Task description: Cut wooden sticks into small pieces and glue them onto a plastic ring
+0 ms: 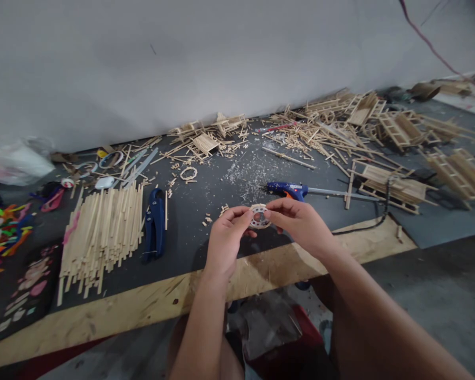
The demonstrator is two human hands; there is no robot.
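Note:
Between my two hands is a small ring [260,224] with pale wooden pieces round its edge and holes through its face. My left hand [230,232] pinches its left side, thumb on the face. On the other side, my right hand [296,220] grips the ring's right edge with thumb and fingers. Just behind my right hand lies a blue hot glue gun [287,188] with a clear glue stick in its back. A similar wooden ring [188,173] rests farther back on the dark tabletop.
Left of my hands are blue cutters [155,224] and a stack of thin wooden sticks [103,232]. A dark decorated phone-like object [29,290] lies near the front edge. Colourful fuzzy strips [8,237] sit far left. Small wooden cart-like models [399,182] and loose sticks fill the right.

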